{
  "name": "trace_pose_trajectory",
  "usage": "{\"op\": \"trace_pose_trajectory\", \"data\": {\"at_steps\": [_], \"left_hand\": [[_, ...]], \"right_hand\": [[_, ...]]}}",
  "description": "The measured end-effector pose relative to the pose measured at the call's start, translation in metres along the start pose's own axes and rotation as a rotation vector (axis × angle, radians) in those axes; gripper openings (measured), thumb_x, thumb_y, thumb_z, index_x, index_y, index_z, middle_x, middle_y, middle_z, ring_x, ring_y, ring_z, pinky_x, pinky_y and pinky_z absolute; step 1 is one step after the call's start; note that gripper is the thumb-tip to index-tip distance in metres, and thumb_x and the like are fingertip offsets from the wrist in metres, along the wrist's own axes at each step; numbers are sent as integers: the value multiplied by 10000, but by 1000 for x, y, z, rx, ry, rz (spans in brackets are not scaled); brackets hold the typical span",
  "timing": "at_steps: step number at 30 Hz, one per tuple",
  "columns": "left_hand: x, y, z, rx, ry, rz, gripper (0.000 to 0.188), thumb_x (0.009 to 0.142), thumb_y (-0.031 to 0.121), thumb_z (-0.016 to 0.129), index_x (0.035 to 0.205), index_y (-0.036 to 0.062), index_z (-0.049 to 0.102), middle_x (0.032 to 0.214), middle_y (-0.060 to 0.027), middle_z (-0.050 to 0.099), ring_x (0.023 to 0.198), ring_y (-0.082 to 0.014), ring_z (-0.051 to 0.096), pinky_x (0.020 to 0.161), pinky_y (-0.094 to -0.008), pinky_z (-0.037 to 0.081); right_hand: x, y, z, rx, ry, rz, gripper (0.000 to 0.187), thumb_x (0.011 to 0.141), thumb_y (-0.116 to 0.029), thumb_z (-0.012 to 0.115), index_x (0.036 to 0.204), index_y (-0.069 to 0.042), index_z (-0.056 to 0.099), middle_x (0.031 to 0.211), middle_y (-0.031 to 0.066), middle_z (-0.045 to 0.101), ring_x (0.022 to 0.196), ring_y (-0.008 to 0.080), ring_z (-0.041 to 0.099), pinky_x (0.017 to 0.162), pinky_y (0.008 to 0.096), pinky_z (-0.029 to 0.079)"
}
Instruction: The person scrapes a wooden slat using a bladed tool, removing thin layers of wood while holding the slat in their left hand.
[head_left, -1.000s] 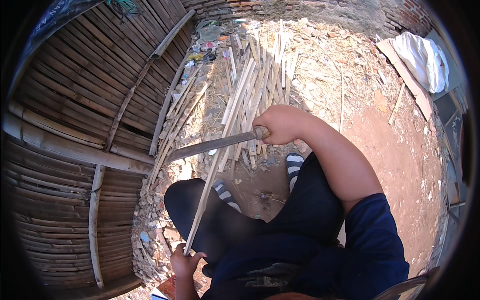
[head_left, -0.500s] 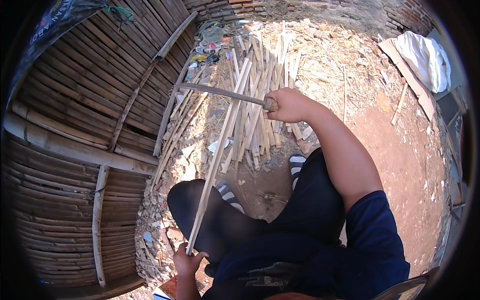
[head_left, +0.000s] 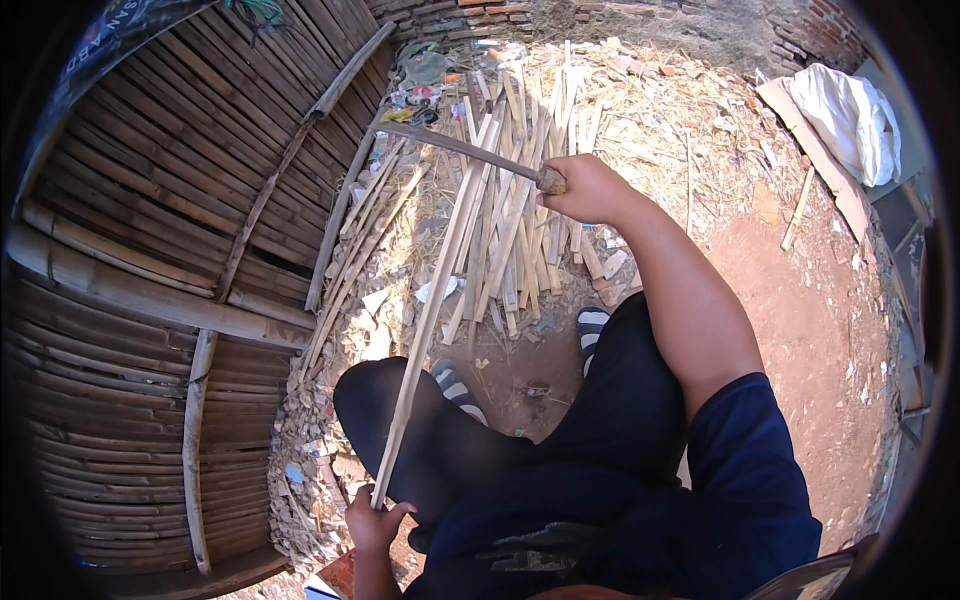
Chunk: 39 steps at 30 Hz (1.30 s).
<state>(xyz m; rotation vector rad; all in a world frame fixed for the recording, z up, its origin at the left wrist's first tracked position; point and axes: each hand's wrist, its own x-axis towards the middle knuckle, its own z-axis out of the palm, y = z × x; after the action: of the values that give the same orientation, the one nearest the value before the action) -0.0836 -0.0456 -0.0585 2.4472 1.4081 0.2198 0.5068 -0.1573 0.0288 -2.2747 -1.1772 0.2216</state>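
Note:
My left hand (head_left: 372, 522) grips the near end of a long, pale split-bamboo strip (head_left: 424, 335) beside my left thigh. The strip slants away over my left knee, its far part over a pile of similar strips (head_left: 530, 215) on the ground. Closed round the wooden handle of a long-bladed machete (head_left: 462, 148), my right hand (head_left: 592, 190) is out in front at arm's length. Its blade points left and crosses the far part of the strip; whether they touch I cannot tell.
A woven bamboo wall (head_left: 150, 190) stands on the left, with thin strips (head_left: 375, 255) lying along its foot. Rubble and shavings surround the pile. A brick wall (head_left: 600, 30) runs along the back. A white sack (head_left: 845, 120) lies at the far right.
My right hand has moved farther away and slightly right, carrying the machete farther along the strip. My left hand and the strip have stayed almost still.

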Motion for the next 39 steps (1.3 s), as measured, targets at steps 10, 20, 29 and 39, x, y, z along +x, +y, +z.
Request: {"op": "trace_pose_trajectory", "data": {"at_steps": [10, 20, 29, 39], "left_hand": [[-5, -4, -1, 13, -11, 21, 734, 471, 532, 981, 877, 20, 647, 560, -83, 585, 495, -261, 612, 500, -382, 499], [-2, -3, -3, -2, -49, -59, 801, 455, 554, 975, 949, -3, 680, 620, -124, 640, 569, -331, 661, 569, -409, 538], [-5, -2, -4, 35, -37, -34, 791, 465, 537, 980, 950, -11, 681, 613, -117, 635, 564, -315, 665, 553, -394, 532], [0, 9, -14, 34, -96, -59, 795, 478, 555, 972, 958, -9, 684, 599, -120, 627, 561, -322, 657, 557, -412, 527]], "right_hand": [[-47, -89, 33, -266, -392, -559, 314, 771, -323, 778, 950, -82, 684, 801, 186, 682, 834, 404, 679, 728, 516, 520], [-4, -17, 11, 69, -112, 11, 429, 816, -343, 757, 1091, -17, 706, 1003, 228, 710, 993, 390, 678, 866, 465, 533], [-50, -95, 50, -235, -471, -578, 307, 780, -314, 751, 1012, -114, 724, 856, 169, 707, 875, 403, 683, 739, 503, 526], [-2, -16, 28, 60, -211, -70, 423, 805, -336, 757, 1062, -4, 711, 977, 228, 715, 976, 401, 683, 868, 473, 536]]}}
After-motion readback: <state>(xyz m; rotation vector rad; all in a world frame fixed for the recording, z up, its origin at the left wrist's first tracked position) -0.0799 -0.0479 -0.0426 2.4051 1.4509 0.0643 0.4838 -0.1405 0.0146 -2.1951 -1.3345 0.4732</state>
